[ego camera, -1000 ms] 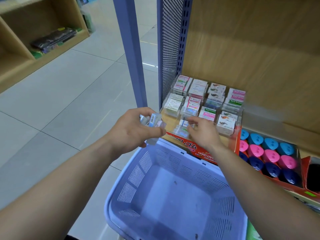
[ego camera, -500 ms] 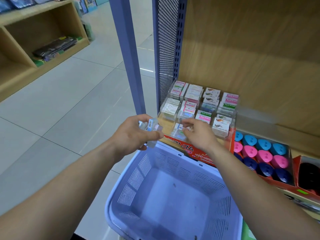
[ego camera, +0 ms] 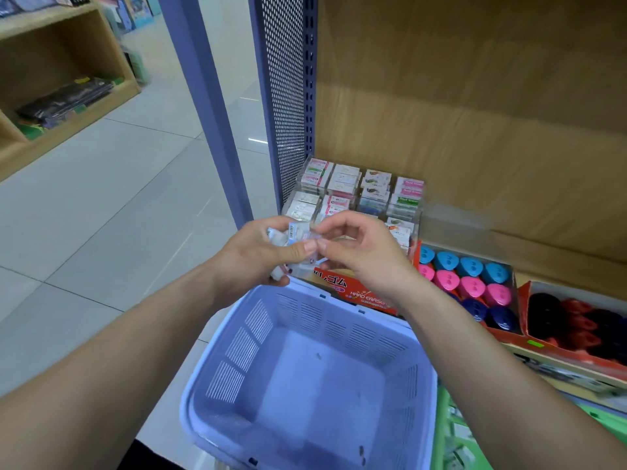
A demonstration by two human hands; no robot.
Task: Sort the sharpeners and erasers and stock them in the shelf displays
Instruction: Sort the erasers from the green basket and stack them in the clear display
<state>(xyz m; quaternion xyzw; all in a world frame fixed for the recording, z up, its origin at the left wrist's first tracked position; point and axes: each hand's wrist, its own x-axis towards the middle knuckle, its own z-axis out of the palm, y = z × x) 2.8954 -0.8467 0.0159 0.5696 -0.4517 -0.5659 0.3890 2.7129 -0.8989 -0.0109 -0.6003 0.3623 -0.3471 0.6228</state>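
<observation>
- Looks far along: clear acrylic display [ego camera: 405, 212] on the shelf already packed with rows of paper-sleeved erasers [ego camera: 344, 178]. Just beside it, a red card tray filled with sharpeners [ego camera: 471, 286] in blue, pink and navy rows.
- Left to place: a small eraser bundle [ego camera: 294, 234], gripped in the left hand [ego camera: 251, 259] above the basket's far rim, right in front of the display.
- Right hand [ego camera: 366, 259] curled, thumb and forefinger pinching the bundle's edge, seemingly to draw one piece free.
- Only a few specks showing on the floor of the lilac basket [ego camera: 258, 320]; probably the last handful, then.
- Small flat blocks in glossy film wrap, one with a barcode sticker, for the bundle.
- Smooth, rounded teardrop shells of hard plastic for the sharpeners.
- Rigid moulded plastic with slotted walls for the basket.
</observation>
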